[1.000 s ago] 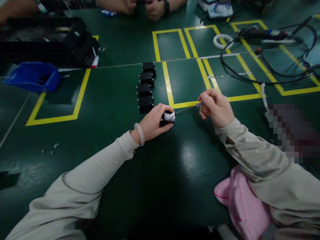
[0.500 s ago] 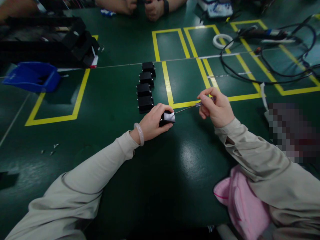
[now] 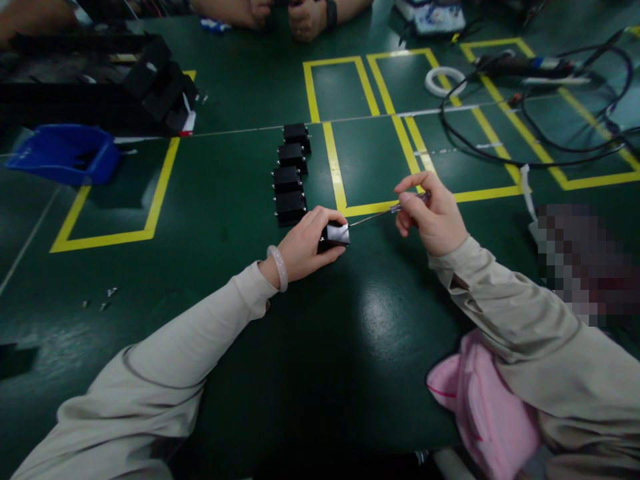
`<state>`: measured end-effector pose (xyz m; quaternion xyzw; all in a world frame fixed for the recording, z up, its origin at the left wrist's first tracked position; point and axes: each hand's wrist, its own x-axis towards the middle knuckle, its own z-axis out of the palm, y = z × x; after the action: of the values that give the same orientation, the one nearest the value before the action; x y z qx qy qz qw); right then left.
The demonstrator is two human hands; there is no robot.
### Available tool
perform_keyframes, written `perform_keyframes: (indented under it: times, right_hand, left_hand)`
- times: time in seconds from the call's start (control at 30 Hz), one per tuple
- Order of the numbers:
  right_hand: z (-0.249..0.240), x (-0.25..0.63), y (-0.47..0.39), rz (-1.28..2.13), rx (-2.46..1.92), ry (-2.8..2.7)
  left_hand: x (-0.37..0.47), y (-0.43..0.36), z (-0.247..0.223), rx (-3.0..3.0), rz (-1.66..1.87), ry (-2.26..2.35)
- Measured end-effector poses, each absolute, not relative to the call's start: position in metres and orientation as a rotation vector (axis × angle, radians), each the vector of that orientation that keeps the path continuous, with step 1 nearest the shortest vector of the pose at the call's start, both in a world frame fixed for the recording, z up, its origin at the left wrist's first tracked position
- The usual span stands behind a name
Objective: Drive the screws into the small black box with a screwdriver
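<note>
My left hand is closed around a small black block with a white face on top, holding it against the green table. In my right hand is a screwdriver, pinched by its translucent purple handle. Its thin shaft slants down to the left, and the tip meets the right end of the block; whether it sits in a screw is too small to tell. Just beyond my left hand stands a row of several similar black blocks, with small shiny screws sticking out of their sides.
A blue bin and stacked black parts lie at the left. Several loose screws are near the left front. Cables, a white ring and a pink cloth item lie right. Another person's hands rest across the table.
The fingers of my right hand have shifted slightly on the screwdriver handle. My left hand and the block stay in place.
</note>
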<state>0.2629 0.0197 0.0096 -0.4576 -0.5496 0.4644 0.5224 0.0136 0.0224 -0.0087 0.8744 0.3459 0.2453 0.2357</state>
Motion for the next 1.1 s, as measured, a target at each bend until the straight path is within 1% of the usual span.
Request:
perform_keyframes:
  times: [1.1]
  right_hand:
    - [0.0085,0.2623,0.0203,1.120,-1.052,-1.324]
  left_hand:
    - [0.0140,0.0219,-0.0085,2.401,0.677,0.938]
